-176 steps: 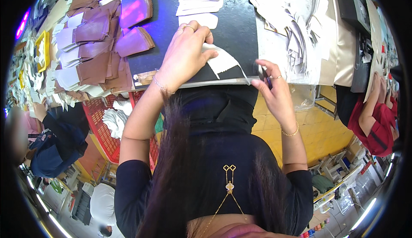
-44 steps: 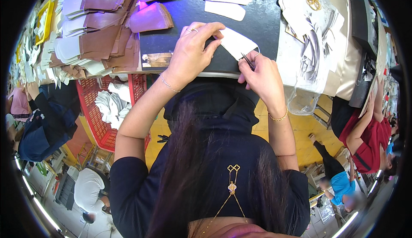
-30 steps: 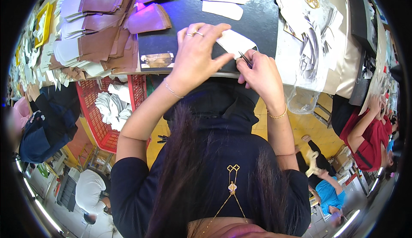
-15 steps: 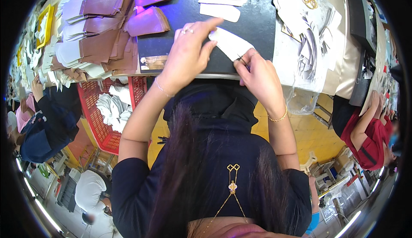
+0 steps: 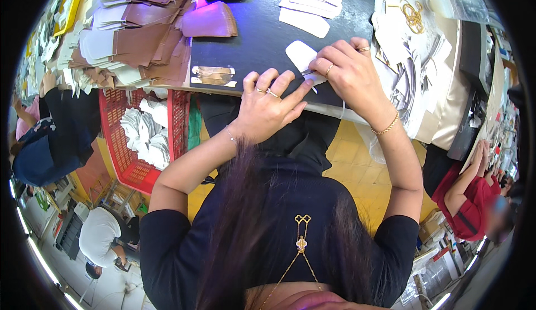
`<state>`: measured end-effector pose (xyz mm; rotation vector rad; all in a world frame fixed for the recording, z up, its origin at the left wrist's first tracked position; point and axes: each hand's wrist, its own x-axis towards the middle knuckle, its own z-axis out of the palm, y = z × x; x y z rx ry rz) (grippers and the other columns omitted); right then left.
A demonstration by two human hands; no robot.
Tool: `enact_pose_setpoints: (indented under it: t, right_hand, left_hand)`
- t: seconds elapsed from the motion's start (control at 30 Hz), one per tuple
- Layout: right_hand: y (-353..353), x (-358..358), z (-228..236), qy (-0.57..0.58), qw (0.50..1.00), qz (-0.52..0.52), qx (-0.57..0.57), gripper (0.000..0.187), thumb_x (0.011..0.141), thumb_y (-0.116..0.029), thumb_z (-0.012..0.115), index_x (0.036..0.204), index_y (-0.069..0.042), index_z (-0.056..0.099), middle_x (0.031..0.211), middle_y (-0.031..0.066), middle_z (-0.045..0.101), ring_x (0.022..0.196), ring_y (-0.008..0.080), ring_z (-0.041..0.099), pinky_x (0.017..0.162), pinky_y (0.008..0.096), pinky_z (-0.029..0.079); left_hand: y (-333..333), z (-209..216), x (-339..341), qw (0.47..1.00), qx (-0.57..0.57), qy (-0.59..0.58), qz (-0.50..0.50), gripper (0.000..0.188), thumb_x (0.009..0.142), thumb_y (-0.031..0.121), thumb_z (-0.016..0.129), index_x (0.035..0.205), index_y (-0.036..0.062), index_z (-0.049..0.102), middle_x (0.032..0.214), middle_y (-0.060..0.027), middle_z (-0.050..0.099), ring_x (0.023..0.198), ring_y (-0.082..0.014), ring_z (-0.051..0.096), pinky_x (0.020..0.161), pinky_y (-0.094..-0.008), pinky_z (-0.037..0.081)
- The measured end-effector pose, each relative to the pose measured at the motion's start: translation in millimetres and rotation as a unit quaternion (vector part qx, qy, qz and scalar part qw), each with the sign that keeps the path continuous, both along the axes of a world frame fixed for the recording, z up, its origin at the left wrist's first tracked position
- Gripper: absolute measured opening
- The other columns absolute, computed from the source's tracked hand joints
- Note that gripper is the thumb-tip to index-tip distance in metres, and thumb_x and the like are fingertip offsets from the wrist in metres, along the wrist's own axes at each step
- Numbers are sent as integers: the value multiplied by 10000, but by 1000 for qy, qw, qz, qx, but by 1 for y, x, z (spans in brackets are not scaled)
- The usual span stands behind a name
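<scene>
A white piece [image 5: 300,55] lies on the black-topped bench [image 5: 262,33], partly hidden beneath the right hand [image 5: 350,72]. It looks thin, light and smooth, probably flexible and easily creased, so its exposed rounded end seems the best place to hold, pinched flat. The right hand's fingers curl over it, a small dark tool [image 5: 307,72] showing by their tips; which they grasp, I cannot tell. The left hand [image 5: 268,100] is released, thumb apart from forefinger, near the piece's lower side. Left of the person, a red basket [image 5: 177,117] contains crumpled white pieces [image 5: 145,131]; a yellow tray [image 5: 76,9] holds pale scraps.
</scene>
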<state>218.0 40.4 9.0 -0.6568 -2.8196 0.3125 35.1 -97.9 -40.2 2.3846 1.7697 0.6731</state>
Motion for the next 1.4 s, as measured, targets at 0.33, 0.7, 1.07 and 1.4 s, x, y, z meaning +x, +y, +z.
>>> enact_pose_setpoints:
  t: [0.33,0.7,1.07,1.4]
  right_hand:
    - [28,-22,6,-1,999,37,-9,134,817,-168,660,910,-176,757,898,-30,594,931,151,597,940,395,372]
    - [17,-18,15,-63,998,20,11,156,796,-159,657,909,-155,764,891,-19,600,900,165,597,884,370,414]
    - [50,-45,16,-72,989,128,15,104,813,-175,663,824,-157,765,858,2,645,923,192,661,931,391,432]
    - [73,-86,41,-141,972,185,19,69,839,-182,703,855,-129,743,881,20,688,851,198,678,845,410,473]
  left_hand:
    - [-1,-3,2,1000,16,-4,6,490,765,321,808,1240,258,701,1199,-19,536,1151,-237,462,946,-462,347]
    - [-2,-6,4,999,26,-24,16,457,767,308,801,1211,242,716,1189,-17,532,1145,-236,467,940,-464,349]
    - [-1,-7,6,1000,29,-4,1,485,748,301,805,1217,220,711,1173,-13,536,1139,-238,476,938,-459,346]
    - [-6,-10,11,998,53,26,18,522,771,291,768,1282,229,678,1442,24,536,1180,-219,472,944,-438,332]
